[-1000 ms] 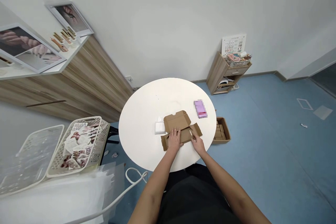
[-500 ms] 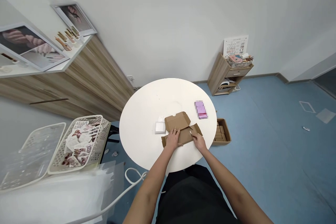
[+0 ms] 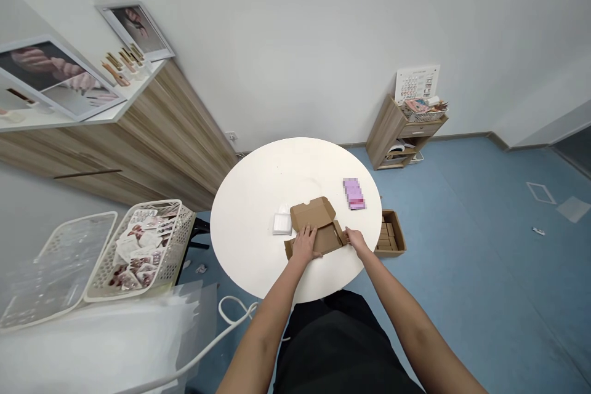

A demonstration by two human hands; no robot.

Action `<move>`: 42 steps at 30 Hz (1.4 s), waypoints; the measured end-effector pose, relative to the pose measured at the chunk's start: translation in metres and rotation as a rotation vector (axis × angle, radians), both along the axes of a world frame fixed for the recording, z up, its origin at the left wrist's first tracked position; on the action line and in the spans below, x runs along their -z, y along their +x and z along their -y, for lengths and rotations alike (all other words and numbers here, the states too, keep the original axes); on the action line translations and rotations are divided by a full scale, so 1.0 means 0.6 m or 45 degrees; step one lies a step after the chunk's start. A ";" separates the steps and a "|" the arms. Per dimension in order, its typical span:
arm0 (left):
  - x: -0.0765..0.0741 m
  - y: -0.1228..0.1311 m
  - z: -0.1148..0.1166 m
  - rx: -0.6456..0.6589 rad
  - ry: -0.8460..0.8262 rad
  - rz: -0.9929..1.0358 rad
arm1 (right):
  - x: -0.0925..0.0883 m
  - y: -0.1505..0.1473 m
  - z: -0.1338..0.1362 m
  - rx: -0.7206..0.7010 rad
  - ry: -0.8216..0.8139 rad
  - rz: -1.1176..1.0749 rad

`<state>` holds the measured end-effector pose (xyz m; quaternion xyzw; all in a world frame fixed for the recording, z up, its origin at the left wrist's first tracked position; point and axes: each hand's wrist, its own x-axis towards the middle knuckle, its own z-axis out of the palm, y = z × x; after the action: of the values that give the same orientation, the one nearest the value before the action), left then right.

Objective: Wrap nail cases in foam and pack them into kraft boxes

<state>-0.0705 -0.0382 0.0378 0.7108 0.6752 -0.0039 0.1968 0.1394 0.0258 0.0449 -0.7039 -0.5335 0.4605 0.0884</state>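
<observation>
A brown cardboard box (image 3: 313,214) lies partly unfolded on the round white table (image 3: 249,197), its lid panel leaning back. My left hand (image 3: 305,245) rests flat on the left part of the box with its fingers spread. At the right end, my right hand (image 3: 354,237) has its fingers closed on the side flap (image 3: 340,233), which stands up. Just left of the box is a small stack of white square pieces (image 3: 282,224). A purple packet (image 3: 354,193), blurred out, lies beyond my right hand.
An open carton (image 3: 399,246) of small brown boxes stands on the floor at the table's right. White baskets (image 3: 182,228) with small packets are at left, beside a wooden cabinet (image 3: 184,154). A white cable (image 3: 217,338) loops near my left arm. A small shelf unit (image 3: 383,135) stands behind.
My right hand has moved right from the box's inner panel to its outer edge. The right flap has gone from lying outward to standing up. My left hand has stayed in place.
</observation>
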 end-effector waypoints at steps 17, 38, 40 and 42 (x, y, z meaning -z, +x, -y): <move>-0.001 0.007 0.000 -0.003 -0.041 0.012 | -0.020 -0.057 -0.022 -0.398 0.003 0.583; 0.005 0.006 -0.052 0.349 -0.015 0.241 | -0.024 -0.021 0.012 -1.248 0.566 0.525; -0.004 0.003 -0.044 0.319 0.017 0.291 | -0.017 -0.023 0.012 -1.252 0.485 0.563; -0.016 -0.006 -0.024 0.211 0.134 0.344 | -0.011 -0.024 0.011 -1.230 0.455 0.577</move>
<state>-0.0743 -0.0238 0.0473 0.7676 0.5808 0.1109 0.2473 0.1251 0.0191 0.0518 -0.4349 -0.8707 0.1884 -0.1316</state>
